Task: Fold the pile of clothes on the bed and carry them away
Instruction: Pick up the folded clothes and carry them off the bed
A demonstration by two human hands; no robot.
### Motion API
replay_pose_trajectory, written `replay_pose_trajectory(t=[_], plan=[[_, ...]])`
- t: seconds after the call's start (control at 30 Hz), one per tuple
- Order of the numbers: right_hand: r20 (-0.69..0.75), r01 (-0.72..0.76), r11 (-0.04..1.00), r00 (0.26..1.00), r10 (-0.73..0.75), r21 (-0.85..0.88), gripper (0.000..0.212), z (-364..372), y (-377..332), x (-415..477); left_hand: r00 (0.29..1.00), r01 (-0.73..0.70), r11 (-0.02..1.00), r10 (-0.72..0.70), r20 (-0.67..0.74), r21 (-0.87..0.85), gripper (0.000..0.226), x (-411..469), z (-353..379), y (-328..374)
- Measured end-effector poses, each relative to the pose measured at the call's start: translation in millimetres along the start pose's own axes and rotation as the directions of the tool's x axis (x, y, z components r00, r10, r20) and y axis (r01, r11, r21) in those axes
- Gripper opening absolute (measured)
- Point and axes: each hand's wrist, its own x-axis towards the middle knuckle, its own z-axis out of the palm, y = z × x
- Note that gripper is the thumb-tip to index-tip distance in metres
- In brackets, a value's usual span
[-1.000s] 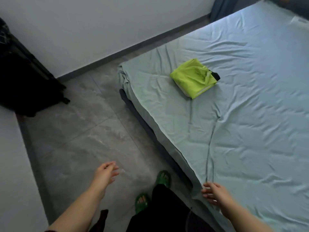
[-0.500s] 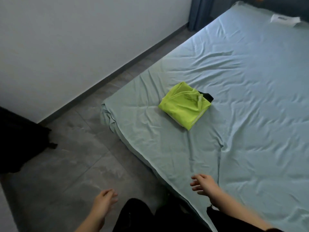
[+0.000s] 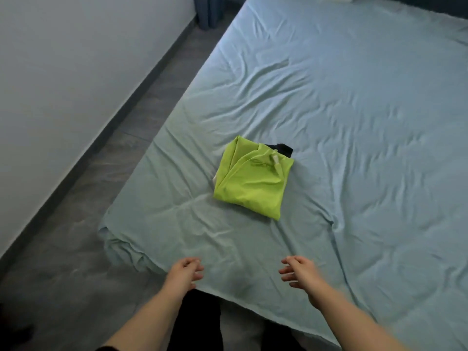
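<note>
So there's a folded lime-green garment [image 3: 252,181] sitting roughly in the middle of the frame, on a bed covered with a pale blue-green sheet [image 3: 354,110] that's pretty wrinkled all over. A bit of dark fabric [image 3: 283,148] pokes out from under the green piece at its upper right corner, and there's a sliver of something white along its left edge, can't tell what that is. Some faint lettering and a small tag show near the top of the green fabric, too blurry to read.

Both hands are low in the frame, near the bottom edge of the bed, well apart from the garment. The left hand [image 3: 186,273] is at lower centre-left, fingers loosely curled and a little apart, holding nothing. The right hand [image 3: 300,272] is at lower centre-right, fingers spread and slightly bent, also holding nothing. It's a bit motion-blurred. Can't tell whether either hand actually touches the sheet.

The sheet's corner is bunched up at lower left. Grey tiled floor [image 3: 76,236] runs along the left, with a white wall [image 3: 63,59] in the upper left and a dark blue curtain [image 3: 210,11] at the top.
</note>
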Motion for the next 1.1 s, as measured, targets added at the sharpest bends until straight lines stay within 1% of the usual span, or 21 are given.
replay_pose_trajectory(t=[0.23,0.3,0.33,0.37,0.43,0.5,0.53,0.6,0.63,0.67,0.7,0.73,0.8,0.87,0.9,0.93,0.97,1.0,1.03,1.07,1.1], plan=[[-0.112,0.003,0.987,0.994,0.015,0.163,0.02,38,-42,61,0.975,-0.147,0.966,0.106,0.193,0.213,0.01,85,34,101],[-0.173,0.085,0.983,0.983,-0.056,0.165,0.019,48,-59,91,0.952,-0.275,0.922,0.22,0.215,0.274,0.011,112,60,120],[-0.232,0.149,0.98,0.966,-0.115,0.131,0.018,52,-68,109,0.922,-0.378,0.859,0.315,0.226,0.345,0.011,125,75,128],[-0.299,0.21,0.976,0.937,-0.182,0.063,0.016,56,-78,127,0.873,-0.487,0.763,0.418,0.251,0.425,0.013,138,90,135],[-0.4,0.306,0.946,0.858,-0.322,-0.104,0.015,62,-98,163,0.712,-0.692,0.507,0.599,0.366,0.514,0.02,164,123,150],[-0.405,0.394,0.871,0.774,-0.487,-0.294,0.026,65,-116,197,0.538,-0.81,0.204,0.63,0.56,0.549,0.036,192,158,161],[-0.357,0.441,0.803,0.733,-0.58,-0.4,0.033,68,-125,214,0.462,-0.821,0.009,0.597,0.656,0.57,0.045,208,174,167],[-0.211,0.53,0.607,0.625,-0.752,-0.592,0.044,70,-140,248,0.343,-0.726,-0.397,0.498,0.796,0.561,0.056,241,196,179],[-0.131,0.538,0.498,0.579,-0.805,-0.68,0.047,69,-145,267,0.313,-0.664,-0.524,0.453,0.835,0.534,0.058,259,200,185],[-0.056,0.511,0.397,0.558,-0.828,-0.762,0.049,66,-148,285,0.315,-0.602,-0.598,0.431,0.846,0.529,0.06,279,200,191],[0.006,0.458,0.31,0.569,-0.823,-0.833,0.051,62,-148,303,0.359,-0.557,-0.612,0.432,0.827,0.562,0.062,299,197,195],[0.045,0.403,0.264,0.613,-0.789,-0.876,0.055,56,-146,320,0.431,-0.532,-0.575,0.448,0.783,0.622,0.066,318,193,199],[0.06,0.338,0.265,0.71,-0.702,-0.903,0.064,48,-140,346,0.578,-0.499,-0.459,0.455,0.677,0.735,0.075,345,186,201],[0.05,0.357,0.302,0.715,-0.698,-0.884,0.065,48,-138,361,0.633,-0.495,-0.41,0.433,0.642,0.766,0.076,355,187,202],[0.023,0.407,0.375,0.703,-0.711,-0.833,0.062,49,-140,362,0.631,-0.52,-0.384,0.43,0.646,0.763,0.076,354,189,205],[-0.061,0.471,0.501,0.681,-0.729,-0.726,0.056,50,-145,359,0.618,-0.552,-0.344,0.444,0.649,0.76,0.074,350,189,209],[-0.188,0.536,0.604,0.637,-0.748,-0.589,0.046,52,-149,353,0.585,-0.585,-0.29,0.496,0.642,0.757,0.07,343,188,213],[-0.32,0.603,0.636,0.554,-0.768,-0.481,0.039,52,-152,345,0.527,-0.615,-0.231,0.591,0.611,0.754,0.064,335,187,217],[-0.377,0.632,0.6,0.467,-0.8,-0.49,0.038,52,-154,335,0.461,-0.637,-0.185,0.687,0.562,0.748,0.061,326,185,217],[-0.326,0.613,0.526,0.416,-0.849,-0.59,0.044,51,-150,325,0.4,-0.635,-0.2,0.742,0.538,0.746,0.061,317,183,214],[-0.164,0.583,0.422,0.442,-0.882,-0.695,0.054,52,-142,317,0.357,-0.608,-0.27,0.746,0.561,0.746,0.065,311,178,206]])
